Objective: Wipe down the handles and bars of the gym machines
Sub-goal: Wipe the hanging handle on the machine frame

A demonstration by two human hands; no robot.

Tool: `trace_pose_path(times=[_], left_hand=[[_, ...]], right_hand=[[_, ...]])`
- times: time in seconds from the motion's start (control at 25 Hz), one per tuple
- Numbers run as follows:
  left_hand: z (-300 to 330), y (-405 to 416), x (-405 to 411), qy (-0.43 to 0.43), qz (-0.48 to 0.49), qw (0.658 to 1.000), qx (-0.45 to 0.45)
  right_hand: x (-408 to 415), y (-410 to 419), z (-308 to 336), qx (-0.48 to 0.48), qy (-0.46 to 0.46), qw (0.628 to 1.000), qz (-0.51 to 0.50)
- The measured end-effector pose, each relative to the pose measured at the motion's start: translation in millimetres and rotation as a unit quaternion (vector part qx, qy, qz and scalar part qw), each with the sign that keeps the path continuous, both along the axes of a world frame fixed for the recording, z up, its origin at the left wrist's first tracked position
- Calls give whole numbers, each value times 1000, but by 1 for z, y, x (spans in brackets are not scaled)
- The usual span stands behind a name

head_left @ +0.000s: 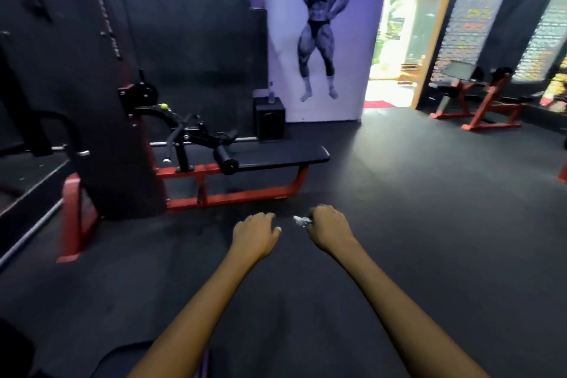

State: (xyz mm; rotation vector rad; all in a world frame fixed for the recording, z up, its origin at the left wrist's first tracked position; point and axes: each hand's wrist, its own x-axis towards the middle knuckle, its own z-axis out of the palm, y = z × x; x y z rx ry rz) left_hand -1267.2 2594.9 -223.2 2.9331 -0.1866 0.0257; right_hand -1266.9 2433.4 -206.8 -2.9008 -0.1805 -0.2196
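Observation:
Both my arms reach forward over the dark rubber floor. My right hand (pixel 329 228) is curled round a small white cloth (pixel 301 220) that sticks out on its left side. My left hand (pixel 256 232) hangs beside it, fingers loosely curled, holding nothing. Ahead on the left stands a red-framed seated row machine (pixel 233 190) with a black padded bench (pixel 276 155), black handles (pixel 184 132) near its pulley, and a foam roller (pixel 225 159). Neither hand touches the machine.
A tall black weight tower (pixel 101 86) rises at the left. A black speaker box (pixel 269 123) with a bottle on top sits by the poster wall. Red-framed benches (pixel 478 107) stand at the far right near a bright doorway (pixel 399 40).

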Motion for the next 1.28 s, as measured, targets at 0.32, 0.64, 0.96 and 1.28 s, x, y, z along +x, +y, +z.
trace_pose_path(times=[0.32, 0.64, 0.96, 1.28], left_hand=[[-1, 79, 161, -17, 195, 980, -23], [-23, 211, 289, -28, 341, 939, -41], [-14, 335, 367, -41, 459, 887, -18], [-4, 480, 432, -95, 564, 821, -6]], right_hand=[[219, 99, -3, 11, 26, 980, 198], [388, 248, -18, -18, 65, 938, 341], [501, 402, -23, 30, 88, 889, 448], [596, 574, -22, 135, 108, 819, 547]])
